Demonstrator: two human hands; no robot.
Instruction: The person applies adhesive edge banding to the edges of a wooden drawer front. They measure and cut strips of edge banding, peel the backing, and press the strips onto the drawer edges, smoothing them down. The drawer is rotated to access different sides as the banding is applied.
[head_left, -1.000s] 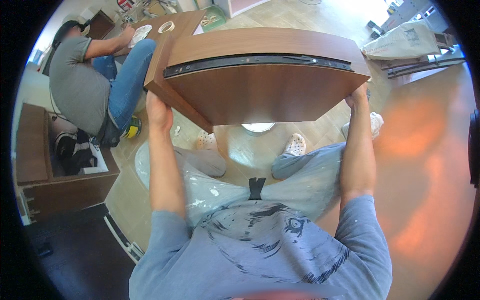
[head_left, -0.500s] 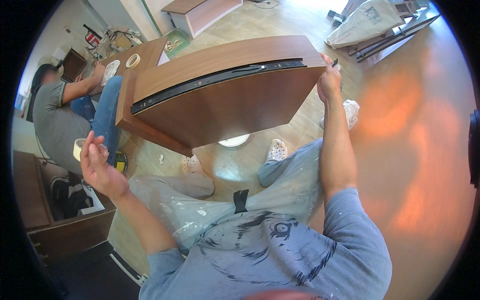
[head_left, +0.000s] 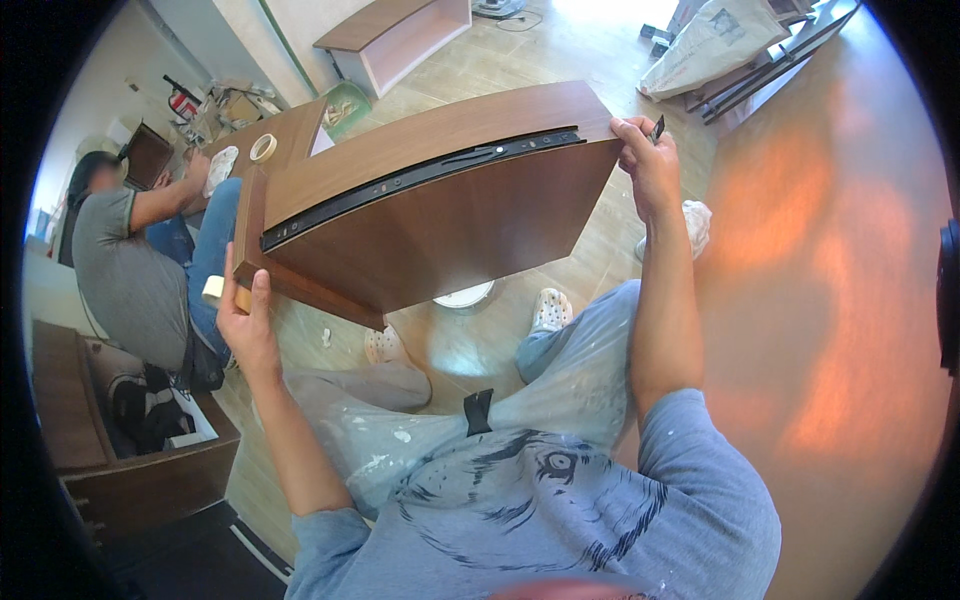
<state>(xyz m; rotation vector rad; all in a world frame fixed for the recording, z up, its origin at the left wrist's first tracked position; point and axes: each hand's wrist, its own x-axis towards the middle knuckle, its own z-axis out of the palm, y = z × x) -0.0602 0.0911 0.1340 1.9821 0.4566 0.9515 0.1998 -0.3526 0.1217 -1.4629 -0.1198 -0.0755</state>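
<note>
Drawer (head_left: 440, 215): it was tilted in front of me above the floor, broad side toward me, the thicker front (head_left: 250, 215) at the left end. I could not tell what bore its weight.
Rail (head_left: 420, 185): black, running along the side near its upper edge; I judged that fitting done. Whether the hidden side had one, I could not see.
Bare wood: no tape showed on the faces in view, so I judged none had been laid there yet.
Right hand (head_left: 652, 165): pinched on the drawer's far right corner, with a small dark tool (head_left: 657, 128) sticking up from my grip.
Left hand (head_left: 250, 325): thumb and forefinger raised and apart beside the front, a roll of tape (head_left: 212, 290) held at the fingers; I could not tell whether they touched the wood.
Underneath: a white bucket (head_left: 465, 297), partly hidden, between my pale shoes (head_left: 552, 310).
Left side: a co-worker (head_left: 140, 250) by a brown table (head_left: 285, 122) with another roll (head_left: 263, 148) on it; nearer me, a brown box (head_left: 150, 480) with dark things inside.
Far side: a curved-top cabinet (head_left: 400, 45) and a green tray (head_left: 345, 110).
Right side: a pale sack (head_left: 705, 50), far; a large brown panel (head_left: 820, 300), nearer.
</note>
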